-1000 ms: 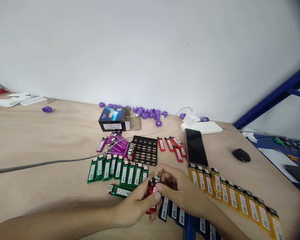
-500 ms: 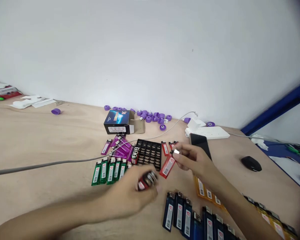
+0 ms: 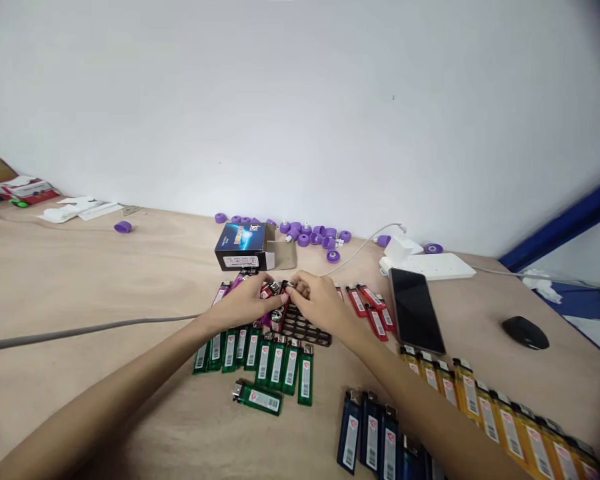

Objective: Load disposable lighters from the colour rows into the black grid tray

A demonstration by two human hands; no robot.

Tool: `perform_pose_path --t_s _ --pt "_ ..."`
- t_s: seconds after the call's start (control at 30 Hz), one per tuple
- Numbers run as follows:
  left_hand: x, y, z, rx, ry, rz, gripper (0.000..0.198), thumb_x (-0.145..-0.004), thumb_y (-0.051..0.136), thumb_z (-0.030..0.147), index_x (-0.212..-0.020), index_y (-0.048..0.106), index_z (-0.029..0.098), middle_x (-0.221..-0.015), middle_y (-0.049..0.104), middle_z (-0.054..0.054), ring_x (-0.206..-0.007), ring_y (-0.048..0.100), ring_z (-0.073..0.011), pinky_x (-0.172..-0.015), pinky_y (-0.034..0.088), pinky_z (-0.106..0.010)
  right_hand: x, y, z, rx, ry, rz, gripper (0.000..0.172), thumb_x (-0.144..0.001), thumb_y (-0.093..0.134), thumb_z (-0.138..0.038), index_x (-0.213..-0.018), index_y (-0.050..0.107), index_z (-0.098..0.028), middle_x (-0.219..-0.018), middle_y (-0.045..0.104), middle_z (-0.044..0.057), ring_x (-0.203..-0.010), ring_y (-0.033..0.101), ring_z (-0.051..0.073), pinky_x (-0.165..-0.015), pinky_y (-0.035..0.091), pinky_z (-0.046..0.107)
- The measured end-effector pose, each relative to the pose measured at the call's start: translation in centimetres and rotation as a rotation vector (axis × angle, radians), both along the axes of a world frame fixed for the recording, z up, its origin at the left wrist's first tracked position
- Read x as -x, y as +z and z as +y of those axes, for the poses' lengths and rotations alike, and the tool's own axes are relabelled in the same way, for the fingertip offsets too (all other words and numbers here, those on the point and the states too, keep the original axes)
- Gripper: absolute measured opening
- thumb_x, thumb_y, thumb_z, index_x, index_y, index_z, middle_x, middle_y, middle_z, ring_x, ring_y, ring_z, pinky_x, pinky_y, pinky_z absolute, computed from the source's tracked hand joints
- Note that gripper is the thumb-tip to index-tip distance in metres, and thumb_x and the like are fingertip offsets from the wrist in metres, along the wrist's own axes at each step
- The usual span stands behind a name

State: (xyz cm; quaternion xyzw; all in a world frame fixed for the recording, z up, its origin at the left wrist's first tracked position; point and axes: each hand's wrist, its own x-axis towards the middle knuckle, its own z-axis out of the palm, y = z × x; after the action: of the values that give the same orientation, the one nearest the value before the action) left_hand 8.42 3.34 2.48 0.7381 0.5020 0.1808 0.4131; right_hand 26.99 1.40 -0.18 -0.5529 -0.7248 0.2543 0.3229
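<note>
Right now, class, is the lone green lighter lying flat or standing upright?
Lying flat: the green lighter rests label-up on the wooden table, below the green row.

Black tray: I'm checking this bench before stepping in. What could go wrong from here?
The left hand and right hand crowd the tray, so a slip might dislodge the red lighter at its edge. The left forearm passes close above the green lighters and could knock their row askew.
</note>
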Motion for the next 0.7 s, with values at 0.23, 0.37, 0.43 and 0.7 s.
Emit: perform_pose_path --t_s 0.23,0.37,0.43,0.7 --pt "0.0 0.1 0.3 0.132 -0.048 0.016 0.035 -0.084 0.064 0.047 -0.097 0.065 0.014 -0.073 0.062 -0.001 -0.061 0.053 -0.017 -0.057 0.035 -0.027 -0.1 -0.5 0.0 -0.045 0.067 -0.087 0.01 -0.094 0.054 -0.016 -0.089 0.062 -0.019 -0.07 0.067 0.001 -0.066 0.062 0.016 -0.062 0.042 0.025" --pt "0.1 0.1 0.3 0.178 -0.072 -0.014 0.028 -0.084 0.064 0.043 -0.09 0.064 0.016 -0.058 0.05 0.006 -0.048 0.039 -0.0118 -0.05 0.028 -0.025 -0.2 -0.3 -0.4 -0.07 0.117 -0.152 0.011 -0.095 0.053 -0.014 -0.095 0.063 -0.017 -0.081 0.07 0.006 -0.075 0.064 0.019 -0.069 0.043 0.029" --pt "0.1 0.1 0.3 0.183 -0.087 -0.038 0.026 -0.084 0.064 0.04 -0.092 0.064 0.016 -0.056 0.048 0.007 -0.047 0.037 -0.011 -0.049 0.028 -0.024 -0.3 -0.1 -0.8 -0.076 0.154 -0.18 0.015 -0.093 0.052 -0.01 -0.099 0.064 -0.016 -0.089 0.072 0.008 -0.081 0.065 0.021 -0.073 0.044 0.03" --pt "0.0 0.2 0.3 0.065 -0.064 -0.091 0.036 -0.082 0.063 0.039 -0.107 0.065 0.014 -0.092 0.07 -0.007 -0.077 0.063 -0.0213 -0.068 0.047 -0.029 -0.2 -0.3 -1.5 -0.074 0.229 -0.211 0.018 -0.092 0.051 -0.005 -0.088 0.062 -0.018 -0.087 0.07 0.005 -0.079 0.064 0.018 -0.072 0.045 0.028"
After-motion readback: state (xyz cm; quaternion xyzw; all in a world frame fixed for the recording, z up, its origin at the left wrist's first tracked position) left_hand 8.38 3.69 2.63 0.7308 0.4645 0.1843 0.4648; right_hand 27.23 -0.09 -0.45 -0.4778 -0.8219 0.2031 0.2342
